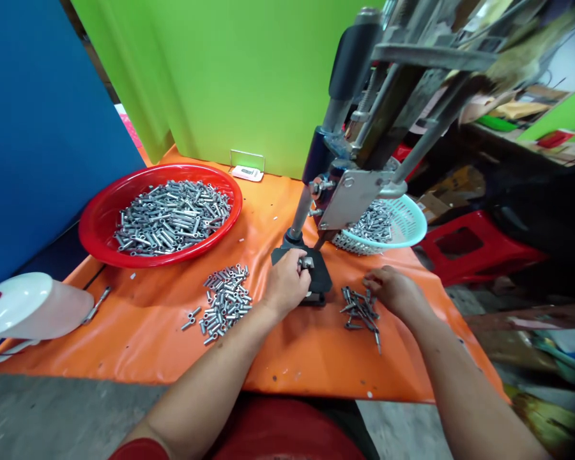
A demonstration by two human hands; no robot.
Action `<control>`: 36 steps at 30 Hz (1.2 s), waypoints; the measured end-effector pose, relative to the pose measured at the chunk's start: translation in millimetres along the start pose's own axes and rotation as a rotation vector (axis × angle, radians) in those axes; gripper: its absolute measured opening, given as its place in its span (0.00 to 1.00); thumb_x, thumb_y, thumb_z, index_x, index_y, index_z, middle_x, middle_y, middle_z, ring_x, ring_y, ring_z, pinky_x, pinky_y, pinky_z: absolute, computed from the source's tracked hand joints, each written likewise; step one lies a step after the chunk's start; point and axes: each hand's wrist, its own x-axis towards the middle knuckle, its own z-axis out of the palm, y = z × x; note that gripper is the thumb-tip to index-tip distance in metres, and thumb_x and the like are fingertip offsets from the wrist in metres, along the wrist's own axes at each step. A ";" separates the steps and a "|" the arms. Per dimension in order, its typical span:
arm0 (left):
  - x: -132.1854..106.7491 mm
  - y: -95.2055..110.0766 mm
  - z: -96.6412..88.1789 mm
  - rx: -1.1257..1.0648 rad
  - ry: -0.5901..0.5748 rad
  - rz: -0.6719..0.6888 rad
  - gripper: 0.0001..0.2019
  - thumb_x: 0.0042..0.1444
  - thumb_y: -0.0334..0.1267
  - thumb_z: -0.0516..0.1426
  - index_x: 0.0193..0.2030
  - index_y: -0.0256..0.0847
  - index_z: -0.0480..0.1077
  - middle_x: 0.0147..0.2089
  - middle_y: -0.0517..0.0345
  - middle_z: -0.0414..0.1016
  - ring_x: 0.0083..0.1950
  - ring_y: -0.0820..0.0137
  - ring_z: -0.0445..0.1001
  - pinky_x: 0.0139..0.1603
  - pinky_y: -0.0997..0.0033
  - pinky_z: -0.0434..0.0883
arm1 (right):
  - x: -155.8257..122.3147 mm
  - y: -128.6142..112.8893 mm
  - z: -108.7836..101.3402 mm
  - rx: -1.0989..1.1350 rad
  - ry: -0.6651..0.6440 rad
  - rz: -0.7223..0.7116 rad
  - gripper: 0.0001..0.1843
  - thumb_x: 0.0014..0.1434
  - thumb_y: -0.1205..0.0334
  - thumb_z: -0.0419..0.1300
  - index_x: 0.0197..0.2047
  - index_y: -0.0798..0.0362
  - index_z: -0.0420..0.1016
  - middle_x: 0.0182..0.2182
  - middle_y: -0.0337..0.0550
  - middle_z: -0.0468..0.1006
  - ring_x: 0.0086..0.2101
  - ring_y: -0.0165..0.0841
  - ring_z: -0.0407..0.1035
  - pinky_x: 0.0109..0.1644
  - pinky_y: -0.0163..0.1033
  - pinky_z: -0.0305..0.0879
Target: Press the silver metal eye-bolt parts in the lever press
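Observation:
My left hand [290, 281] is at the base plate [322, 276] of a hand press [347, 198], its fingers curled together against a small shiny metal fitting [307, 262]. Whatever the fingertips pinch is hidden. To the right, my right hand [393, 291] has its fingers drawn together at the edge of a small pile of thin dark-grey pins [359, 310]; anything held there is too small to make out. Left of the press lies a loose heap of short metal sleeves [227, 303], a few of them apart from it.
A red basin [93, 225] full of metal sleeves stands at the back left. Behind the press sits a light-blue basket [409, 223] with metal parts. A whitish plastic bottle [43, 306] lies at the left edge. Beyond the orange-covered table [311, 364] stands a red stool [483, 246].

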 end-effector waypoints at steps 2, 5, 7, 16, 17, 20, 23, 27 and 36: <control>-0.9 -1.1 2.8 -0.059 0.019 0.004 0.17 0.50 0.27 0.54 0.48 0.41 0.66 0.36 0.59 0.71 0.34 0.72 0.68 0.38 0.73 0.65 | -2.8 -7.9 -1.4 0.153 0.056 -0.015 0.09 0.52 0.57 0.58 0.30 0.52 0.76 0.31 0.42 0.73 0.29 0.28 0.66 0.31 0.33 0.59; -0.5 -2.5 5.3 -0.144 0.041 0.004 0.14 0.51 0.30 0.56 0.45 0.40 0.68 0.34 0.61 0.70 0.32 0.74 0.66 0.36 0.74 0.64 | -5.7 -47.7 -7.0 0.666 0.152 -0.042 0.12 0.52 0.53 0.61 0.33 0.53 0.73 0.28 0.41 0.73 0.29 0.28 0.67 0.33 0.34 0.64; 0.5 -3.0 6.3 -0.197 0.060 -0.014 0.09 0.51 0.33 0.57 0.41 0.40 0.70 0.31 0.62 0.69 0.31 0.75 0.65 0.35 0.75 0.63 | -5.8 -81.3 -10.6 1.015 0.148 -0.078 0.15 0.50 0.51 0.64 0.35 0.53 0.71 0.29 0.40 0.73 0.30 0.28 0.68 0.37 0.35 0.67; 1.4 -3.1 4.6 -0.286 0.068 -0.064 0.05 0.52 0.36 0.58 0.36 0.39 0.71 0.31 0.61 0.70 0.31 0.74 0.66 0.33 0.76 0.62 | 1.2 -142.4 0.2 1.222 0.165 -0.179 0.13 0.48 0.55 0.66 0.34 0.53 0.71 0.31 0.39 0.73 0.33 0.27 0.67 0.39 0.33 0.68; 1.3 -3.4 4.5 -0.282 0.070 -0.062 0.05 0.53 0.35 0.58 0.37 0.39 0.71 0.31 0.61 0.70 0.32 0.74 0.66 0.33 0.75 0.62 | 2.1 -141.6 1.6 1.193 0.175 -0.193 0.13 0.48 0.55 0.66 0.34 0.53 0.71 0.31 0.39 0.72 0.33 0.27 0.67 0.39 0.33 0.67; 1.1 -4.1 4.4 -0.274 0.071 -0.059 0.05 0.53 0.35 0.58 0.37 0.40 0.72 0.32 0.61 0.71 0.33 0.74 0.67 0.34 0.75 0.63 | 5.5 -139.2 3.1 1.149 0.188 -0.218 0.11 0.50 0.57 0.65 0.34 0.53 0.71 0.31 0.38 0.72 0.33 0.26 0.66 0.38 0.32 0.66; 1.5 -3.2 3.6 -0.274 0.074 -0.054 0.05 0.52 0.34 0.58 0.36 0.40 0.72 0.32 0.61 0.72 0.32 0.74 0.68 0.34 0.75 0.64 | 7.6 -138.4 3.7 1.131 0.181 -0.247 0.10 0.52 0.57 0.64 0.34 0.53 0.72 0.31 0.38 0.71 0.32 0.25 0.66 0.38 0.32 0.65; 2.8 0.4 1.6 -0.307 0.087 -0.006 0.05 0.53 0.33 0.58 0.37 0.40 0.73 0.35 0.59 0.73 0.35 0.73 0.70 0.37 0.75 0.66 | 2.6 -137.9 10.1 1.013 0.224 -0.302 0.09 0.53 0.58 0.63 0.34 0.53 0.72 0.30 0.38 0.71 0.33 0.26 0.66 0.39 0.33 0.64; 2.9 -1.9 7.4 -0.333 0.118 0.012 0.05 0.55 0.37 0.58 0.32 0.40 0.74 0.32 0.60 0.73 0.35 0.73 0.71 0.36 0.75 0.66 | 61.9 -97.0 -100.7 1.267 0.366 -0.092 0.12 0.57 0.57 0.56 0.39 0.57 0.68 0.27 0.40 0.69 0.25 0.24 0.63 0.31 0.34 0.62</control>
